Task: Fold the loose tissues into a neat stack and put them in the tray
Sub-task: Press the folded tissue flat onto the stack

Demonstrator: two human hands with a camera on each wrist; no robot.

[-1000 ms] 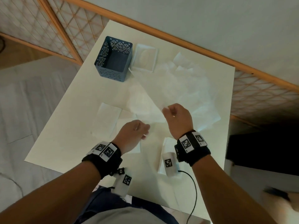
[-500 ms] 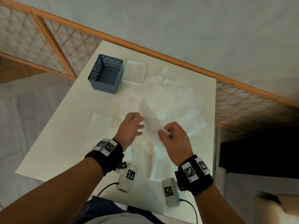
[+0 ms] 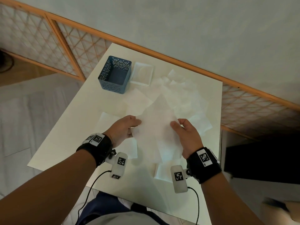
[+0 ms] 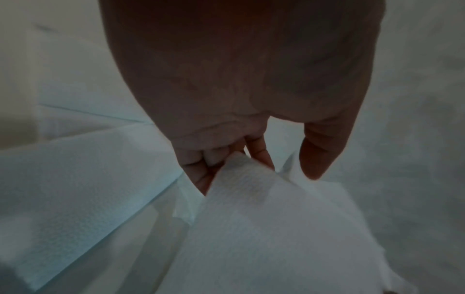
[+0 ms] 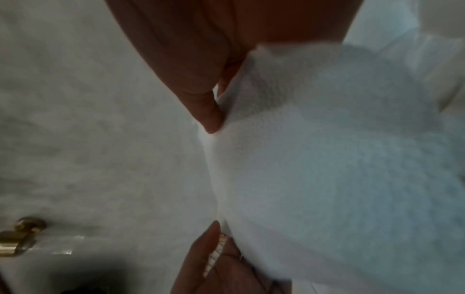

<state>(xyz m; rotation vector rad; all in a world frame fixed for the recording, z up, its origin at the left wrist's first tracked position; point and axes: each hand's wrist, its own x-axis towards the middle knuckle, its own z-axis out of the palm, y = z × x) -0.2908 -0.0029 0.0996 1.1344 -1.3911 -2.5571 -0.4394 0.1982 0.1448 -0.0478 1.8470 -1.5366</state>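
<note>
Both hands lift one tissue (image 3: 158,125) above the table (image 3: 81,127): left hand (image 3: 124,129) pinches its left edge, right hand (image 3: 186,135) its right. Folding step; next, bring edges together. Clear tray (image 3: 142,73) sits far, beside blue basket (image 3: 114,74).

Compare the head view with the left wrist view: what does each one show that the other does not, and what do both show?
Only the head view shows the blue basket, the clear tray, the table and the right hand pinching the held tissue. Only the left wrist view shows, close up, the grip of the left hand's fingers on a tissue corner. Both show the left hand, the held tissue and folded tissues lying below.
</note>
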